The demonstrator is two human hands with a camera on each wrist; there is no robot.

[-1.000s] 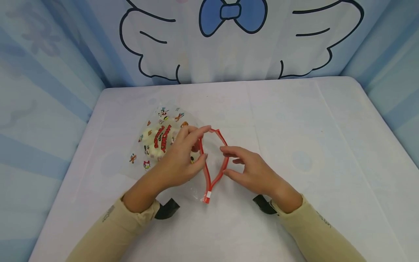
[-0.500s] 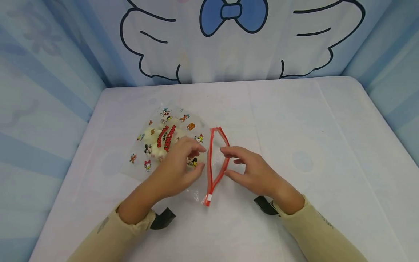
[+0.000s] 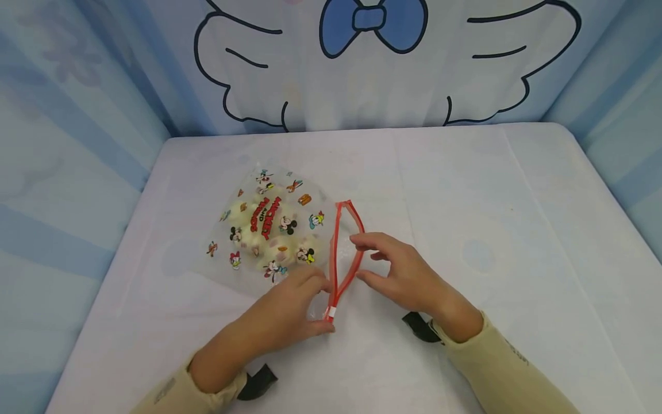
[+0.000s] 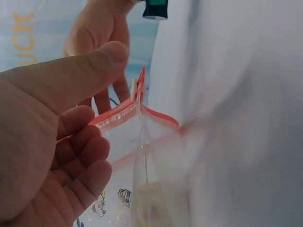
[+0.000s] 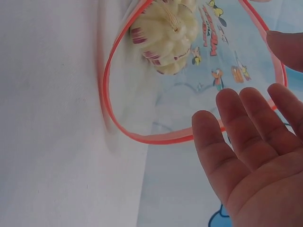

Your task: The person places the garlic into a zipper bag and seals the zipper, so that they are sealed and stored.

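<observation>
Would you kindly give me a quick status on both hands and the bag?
Left hand at zip bag near corner. Right hand open beside red zip rim. Garlic inside. Nothing obstructing.

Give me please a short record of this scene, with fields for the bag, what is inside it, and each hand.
bag: clear zip bag with cartoon prints, lying on the white table
opening: red zip strip, parted
inside: garlic bulbs
left hand: left hand at the near corner of the strip, exact contact unclear
right hand: right hand beside the strip, fingers relaxed, holding nothing
</observation>
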